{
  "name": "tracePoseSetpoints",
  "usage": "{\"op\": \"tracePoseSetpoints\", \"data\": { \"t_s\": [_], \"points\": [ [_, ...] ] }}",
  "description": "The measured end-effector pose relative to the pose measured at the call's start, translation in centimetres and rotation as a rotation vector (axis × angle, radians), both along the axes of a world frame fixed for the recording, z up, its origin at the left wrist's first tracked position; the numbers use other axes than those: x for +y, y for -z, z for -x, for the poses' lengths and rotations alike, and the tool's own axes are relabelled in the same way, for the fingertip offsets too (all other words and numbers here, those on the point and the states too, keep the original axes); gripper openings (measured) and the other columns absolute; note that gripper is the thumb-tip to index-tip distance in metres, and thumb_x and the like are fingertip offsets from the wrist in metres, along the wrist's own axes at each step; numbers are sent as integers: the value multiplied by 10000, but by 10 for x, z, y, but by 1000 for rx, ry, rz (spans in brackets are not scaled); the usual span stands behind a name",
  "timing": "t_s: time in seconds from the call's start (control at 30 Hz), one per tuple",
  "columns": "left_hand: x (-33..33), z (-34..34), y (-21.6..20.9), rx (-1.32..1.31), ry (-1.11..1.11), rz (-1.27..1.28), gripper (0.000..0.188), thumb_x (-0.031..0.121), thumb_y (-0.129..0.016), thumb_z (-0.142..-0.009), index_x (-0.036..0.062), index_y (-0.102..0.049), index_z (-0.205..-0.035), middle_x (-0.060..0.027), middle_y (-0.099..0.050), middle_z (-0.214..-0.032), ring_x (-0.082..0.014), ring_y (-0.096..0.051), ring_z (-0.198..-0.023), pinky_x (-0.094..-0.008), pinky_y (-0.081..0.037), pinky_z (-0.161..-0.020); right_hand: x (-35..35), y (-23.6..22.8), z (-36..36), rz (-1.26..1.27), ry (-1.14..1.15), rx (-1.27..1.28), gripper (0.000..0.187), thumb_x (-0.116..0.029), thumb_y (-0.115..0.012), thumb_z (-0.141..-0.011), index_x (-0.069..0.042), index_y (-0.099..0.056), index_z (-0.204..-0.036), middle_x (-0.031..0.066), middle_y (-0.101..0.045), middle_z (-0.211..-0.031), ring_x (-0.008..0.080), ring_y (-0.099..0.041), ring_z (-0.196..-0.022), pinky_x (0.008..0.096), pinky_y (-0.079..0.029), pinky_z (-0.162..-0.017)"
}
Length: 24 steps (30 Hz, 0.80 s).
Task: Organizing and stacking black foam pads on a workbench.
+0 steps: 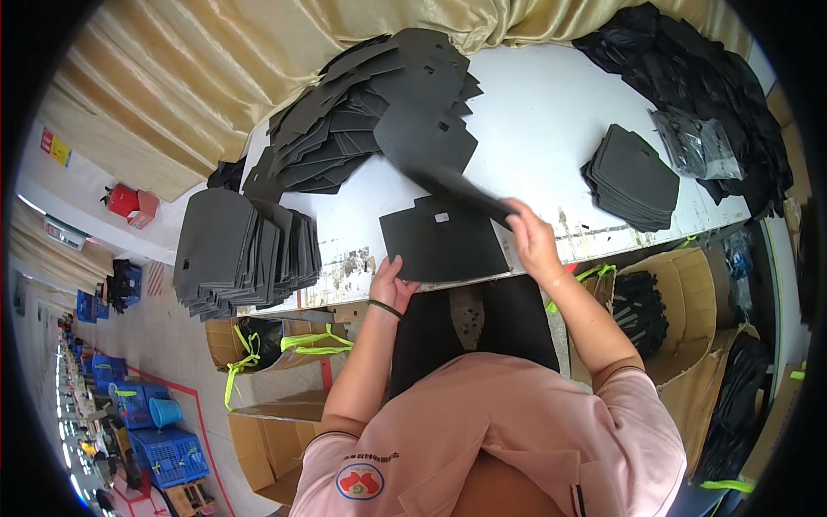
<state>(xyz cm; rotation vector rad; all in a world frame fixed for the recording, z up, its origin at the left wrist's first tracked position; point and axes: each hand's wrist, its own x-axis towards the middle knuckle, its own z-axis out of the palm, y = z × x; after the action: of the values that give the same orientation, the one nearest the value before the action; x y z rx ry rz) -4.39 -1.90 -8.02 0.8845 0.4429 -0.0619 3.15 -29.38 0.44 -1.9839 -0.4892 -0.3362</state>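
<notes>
A flat black panel (448,250) with a small rectangular cutout lies at the front edge of the white table. At its lower left corner, my left hand (394,286) pinches the edge. My right hand (532,246) grips a second black sheet (457,185), smeared by motion, which rises at a tilt above the first one. Behind it a large fanned heap of black panels (345,129) spreads over the table. To the left, a thick row of similar panels (215,233) leans together. A smaller neat stack (633,177) sits at the right.
The white table (525,112) is scuffed along its front edge. Black material (680,69) and a clear plastic bag (698,142) occupy its far right. Cardboard boxes (689,302) with black pieces stand below. Gold curtains (189,77) hang behind; blue crates (168,452) are at lower left.
</notes>
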Motion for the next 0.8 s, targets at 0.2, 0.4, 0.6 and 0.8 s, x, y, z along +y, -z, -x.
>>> {"op": "tracePoseSetpoints", "data": {
  "t_s": [0.2, 0.4, 0.6, 0.8],
  "points": [
    [-4, 0, -4, -13, 15, 113, 336, 245, -494, -968, 103, -465, -1271, -98, -584, -1235, -263, -601, -1083, -424, -513, -855, -1, -4, -5, 214, 39, -257, 321, -157, -640, -852, -84, -592, -1162, 165, -643, -1077, 305, -628, -997, 366, -512, -833],
    [-6, 1, -34, 57, 147, 232, 371, 203, -529, -956, 91, -440, -1298, -103, -571, -1223, -248, -589, -1084, -400, -527, -839, 19, 41, 39, 642, -387, -389, 436, -295, -705, -772, -105, -601, -1150, 129, -563, -1206, 327, -535, -1131, 392, -455, -942],
    [-11, -2, -35, -262, 17, -11, 506, -85, -581, -839, 57, -443, -1305, -102, -567, -1218, -232, -547, -1142, -368, -482, -937, 0, 18, -6, -9, -3, 79, 606, -94, -708, -796, -21, -421, -1324, 131, -480, -1333, 289, -416, -1269, 375, -345, -1051],
    [9, -13, -50, -536, 79, -417, 625, -88, -674, -742, 24, -434, -1309, -96, -518, -1301, -218, -501, -1200, -355, -378, -1033, -2, 4, -18, -369, -362, 473, 594, -47, -689, -826, 9, -388, -1336, 117, -543, -1246, 184, -496, -1164, 309, -391, -1002]
  ]
}}
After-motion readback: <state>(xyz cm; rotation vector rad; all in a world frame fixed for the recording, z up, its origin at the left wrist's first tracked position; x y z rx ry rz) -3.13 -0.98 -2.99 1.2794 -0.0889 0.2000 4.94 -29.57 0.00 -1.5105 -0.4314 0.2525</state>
